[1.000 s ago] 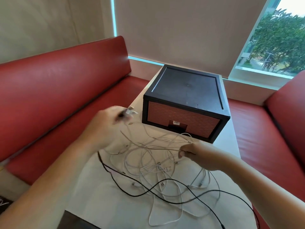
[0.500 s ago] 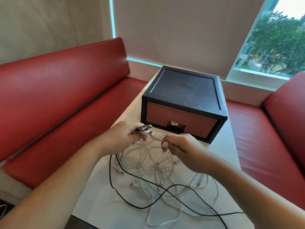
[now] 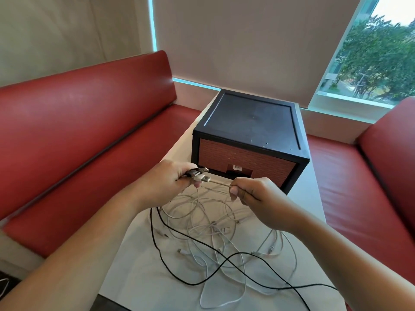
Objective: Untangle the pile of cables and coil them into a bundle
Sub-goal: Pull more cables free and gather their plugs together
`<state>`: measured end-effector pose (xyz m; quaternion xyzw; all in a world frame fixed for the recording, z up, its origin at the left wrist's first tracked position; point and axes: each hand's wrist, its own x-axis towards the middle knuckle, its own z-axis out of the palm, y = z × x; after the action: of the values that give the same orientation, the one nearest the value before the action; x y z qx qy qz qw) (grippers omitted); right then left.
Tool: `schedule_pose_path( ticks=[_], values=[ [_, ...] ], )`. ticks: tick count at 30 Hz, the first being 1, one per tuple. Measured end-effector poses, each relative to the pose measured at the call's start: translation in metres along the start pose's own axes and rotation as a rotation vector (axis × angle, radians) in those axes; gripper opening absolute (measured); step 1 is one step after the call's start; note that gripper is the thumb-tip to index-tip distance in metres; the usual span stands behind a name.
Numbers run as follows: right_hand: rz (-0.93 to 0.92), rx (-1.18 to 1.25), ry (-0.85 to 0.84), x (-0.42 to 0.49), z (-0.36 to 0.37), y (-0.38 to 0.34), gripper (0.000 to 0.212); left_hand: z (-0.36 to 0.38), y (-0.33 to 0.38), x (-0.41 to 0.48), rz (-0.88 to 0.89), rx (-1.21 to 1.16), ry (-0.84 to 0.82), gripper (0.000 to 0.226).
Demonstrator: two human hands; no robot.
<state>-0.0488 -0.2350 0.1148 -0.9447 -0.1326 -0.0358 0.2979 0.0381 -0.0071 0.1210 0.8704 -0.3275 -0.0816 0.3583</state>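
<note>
Sorting seems under way: left hand (image 3: 164, 182) grips the bunched plug ends (image 3: 199, 173), right hand (image 3: 258, 198) pinches one white cable (image 3: 221, 183) just beside them, above the tangled pile (image 3: 213, 232) by the near edge of the table (image 3: 134, 277). Next, that strand likely needs drawing free of the loops.

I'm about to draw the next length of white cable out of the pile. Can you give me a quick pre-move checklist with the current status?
1. Left hand grips the gathered plug ends: ok.
2. Right hand pinches the white cable close to the plugs: ok.
3. The stretch between the hands runs straight, with no knot: ok.
4. Pile of white cables on the table is loosened: not ok, many loops cross.
5. Black cable is clear of the white loops: not ok, it lies across them.
6. The held cable's far end is free in the pile: cannot tell.
</note>
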Motion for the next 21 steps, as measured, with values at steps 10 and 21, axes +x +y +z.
schedule_pose_path(
  ticks=[10, 21],
  values=[
    [0.101, 0.19, -0.076, 0.0, -0.007, 0.026, 0.026, -0.018, -0.019, -0.006, -0.065, 0.052, 0.093, 0.026],
    [0.113, 0.382, 0.0, -0.002, 0.0, 0.035, 0.015, -0.016, -0.015, -0.009, -0.06, 0.018, 0.104, 0.022]
  ],
)
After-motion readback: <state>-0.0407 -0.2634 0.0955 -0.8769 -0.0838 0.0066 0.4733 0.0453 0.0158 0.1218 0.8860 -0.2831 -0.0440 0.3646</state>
